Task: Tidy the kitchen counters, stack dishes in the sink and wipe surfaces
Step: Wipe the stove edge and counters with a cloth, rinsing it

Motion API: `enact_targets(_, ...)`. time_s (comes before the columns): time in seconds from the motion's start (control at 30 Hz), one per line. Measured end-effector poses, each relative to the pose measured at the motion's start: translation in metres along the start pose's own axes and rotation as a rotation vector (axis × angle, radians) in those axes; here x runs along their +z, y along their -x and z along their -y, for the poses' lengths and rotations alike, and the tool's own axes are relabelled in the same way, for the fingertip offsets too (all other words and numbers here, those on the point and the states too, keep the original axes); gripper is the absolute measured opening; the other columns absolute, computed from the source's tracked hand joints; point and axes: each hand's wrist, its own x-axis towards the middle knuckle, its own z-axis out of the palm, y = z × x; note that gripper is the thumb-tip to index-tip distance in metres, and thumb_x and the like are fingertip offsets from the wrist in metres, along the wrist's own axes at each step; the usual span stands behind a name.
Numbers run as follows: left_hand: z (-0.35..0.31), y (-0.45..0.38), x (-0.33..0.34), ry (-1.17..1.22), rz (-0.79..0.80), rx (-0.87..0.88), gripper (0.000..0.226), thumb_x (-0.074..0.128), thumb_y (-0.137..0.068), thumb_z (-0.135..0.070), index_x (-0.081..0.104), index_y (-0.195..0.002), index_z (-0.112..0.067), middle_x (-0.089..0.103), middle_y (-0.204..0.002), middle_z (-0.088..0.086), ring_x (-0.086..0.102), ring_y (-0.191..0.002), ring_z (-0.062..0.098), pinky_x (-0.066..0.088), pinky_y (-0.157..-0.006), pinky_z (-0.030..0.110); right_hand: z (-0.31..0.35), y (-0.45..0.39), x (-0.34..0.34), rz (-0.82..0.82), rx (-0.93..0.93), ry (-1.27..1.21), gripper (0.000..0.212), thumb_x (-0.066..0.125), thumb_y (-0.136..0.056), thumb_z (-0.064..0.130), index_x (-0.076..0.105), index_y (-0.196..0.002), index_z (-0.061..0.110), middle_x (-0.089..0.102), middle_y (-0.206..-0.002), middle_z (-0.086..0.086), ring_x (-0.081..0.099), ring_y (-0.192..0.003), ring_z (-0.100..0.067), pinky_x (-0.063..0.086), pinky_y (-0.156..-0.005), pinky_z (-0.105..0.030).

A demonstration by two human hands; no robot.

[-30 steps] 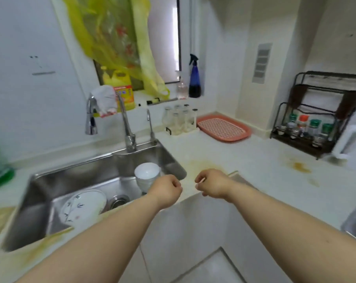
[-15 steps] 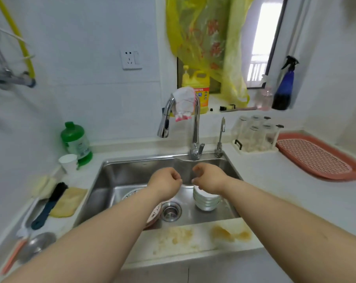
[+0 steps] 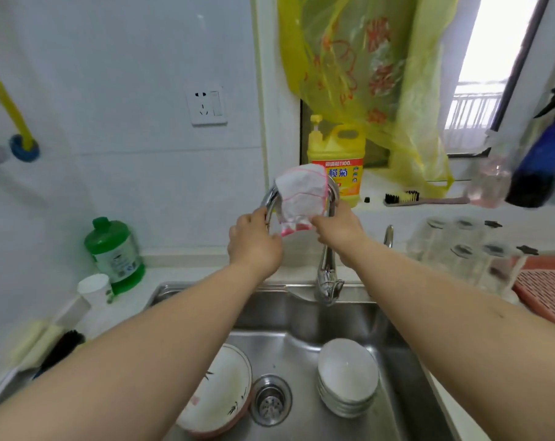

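White cloth (image 3: pixel 301 194) draped over faucet neck (image 3: pixel 326 249), above sink (image 3: pixel 397 329). Lower edge pinched by right hand (image 3: pixel 336 229); left hand (image 3: pixel 254 243) curled at spout beside cloth, grip on cloth itself not discernible. Risk judged: cloth snagged on spout if tugged, or dropped onto stacked bowls (image 3: pixel 347 377) and plates (image 3: pixel 219 396).

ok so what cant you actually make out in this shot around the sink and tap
Head view only:
- tap spout: top hidden by the cloth.
- left hand fingertips: behind the hand.
- plate: left part behind the forearm.
- glasses: blurred.
- spray bottle: blurred, cut by the right edge.
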Motion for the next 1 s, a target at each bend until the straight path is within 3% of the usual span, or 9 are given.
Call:
enact_targets(0.1,-0.012,-0.027,-0.001,0.02,-0.054,-0.008,0.053,0.049,-0.092,-0.028,0.032,-0.142,-0.026,0.048,-0.134,0.008,0.039,-0.124,0.034,0.038,-0.1,0.041,0.006,-0.026,0.009,0.021,-0.039,-0.152,0.035,0.058,-0.079,0.012,0.056,-0.113,0.022,0.064,-0.095,0.0,0.063,-0.09,-0.023,0.055,-0.08,-0.037)
enact_targets(0.23,-0.02,-0.055,0.002,0.065,-0.008,0.041,0.057,0.048,-0.092,-0.036,0.027,-0.145,-0.032,0.055,-0.131,0.005,0.042,-0.124,0.034,0.043,-0.099,0.044,0.004,-0.048,0.018,0.062,-0.014,-0.335,0.039,0.064,-0.081,0.015,0.051,-0.117,0.018,0.067,-0.104,-0.003,0.063,-0.086,-0.021,0.048,-0.061,-0.024)
enact_targets(0.43,-0.011,-0.068,0.004,0.287,0.003,0.051,0.061,0.048,-0.071,-0.05,0.046,-0.132,-0.04,0.066,-0.116,-0.003,0.057,-0.113,0.025,0.048,-0.096,0.042,0.005,-0.05,0.018,0.08,-0.057,-0.208,0.021,0.053,-0.094,0.024,0.065,-0.107,0.013,0.07,-0.106,-0.011,0.067,-0.097,-0.029,0.055,-0.088,-0.047)
enact_targets(0.53,-0.01,-0.062,-0.003,0.336,0.01,0.079,0.039,0.053,-0.083,-0.032,0.054,-0.122,-0.035,0.064,-0.115,0.001,0.057,-0.11,0.026,0.047,-0.097,0.036,0.016,-0.044,0.011,0.058,-0.098,-0.137,0.021,0.05,-0.095,0.024,0.064,-0.108,0.017,0.068,-0.111,-0.011,0.064,-0.101,-0.029,0.052,-0.092,-0.048)
enact_targets(0.63,-0.006,-0.06,-0.01,0.278,0.016,0.142,0.047,0.051,-0.089,-0.017,0.047,-0.134,-0.029,0.057,-0.128,0.005,0.047,-0.123,0.028,0.041,-0.1,0.034,0.034,-0.027,0.001,0.055,-0.13,-0.123,0.022,0.051,-0.091,0.028,0.063,-0.106,0.017,0.067,-0.111,-0.01,0.062,-0.105,-0.029,0.05,-0.094,-0.047)
enact_targets(0.7,-0.005,-0.055,-0.016,0.2,0.018,0.182,0.06,0.052,-0.09,-0.016,0.032,-0.146,-0.026,0.047,-0.139,0.009,0.037,-0.131,0.031,0.035,-0.106,0.038,0.05,-0.012,-0.008,0.024,-0.137,-0.151,0.019,0.054,-0.082,0.031,0.064,-0.088,0.015,0.066,-0.095,-0.008,0.06,-0.094,-0.029,0.049,-0.077,-0.04)
enact_targets(0.77,-0.003,-0.046,-0.023,0.174,0.006,0.235,0.069,0.059,-0.088,-0.021,0.025,-0.149,-0.025,0.04,-0.143,0.011,0.033,-0.133,0.031,0.029,-0.109,0.036,0.066,0.006,-0.018,-0.029,-0.141,-0.227,0.014,0.056,-0.076,0.027,0.056,-0.067,0.016,0.056,-0.075,-0.004,0.052,-0.079,-0.024,0.036,-0.06,-0.03)
enact_targets(0.93,-0.016,-0.009,-0.017,0.345,0.104,0.452,0.05,0.053,-0.084,-0.032,0.055,-0.132,-0.02,0.048,-0.139,0.01,0.04,-0.131,0.026,0.032,-0.109,0.03,0.065,0.066,-0.045,-0.115,-0.103,-0.271,0.024,0.058,-0.08,0.014,0.047,-0.059,0.017,0.045,-0.044,0.006,0.042,-0.04,-0.008,0.028,-0.043,-0.017)
enact_targets(1.0,-0.021,0.013,-0.005,0.358,0.218,0.51,0.037,0.049,-0.084,-0.028,0.065,-0.114,-0.013,0.058,-0.124,0.011,0.049,-0.12,0.028,0.039,-0.093,0.028,0.045,0.089,-0.056,-0.185,-0.068,-0.22,0.019,0.061,-0.078,0.015,0.052,-0.061,0.017,0.051,-0.057,0.0,0.05,-0.055,-0.015,0.036,-0.053,-0.026)
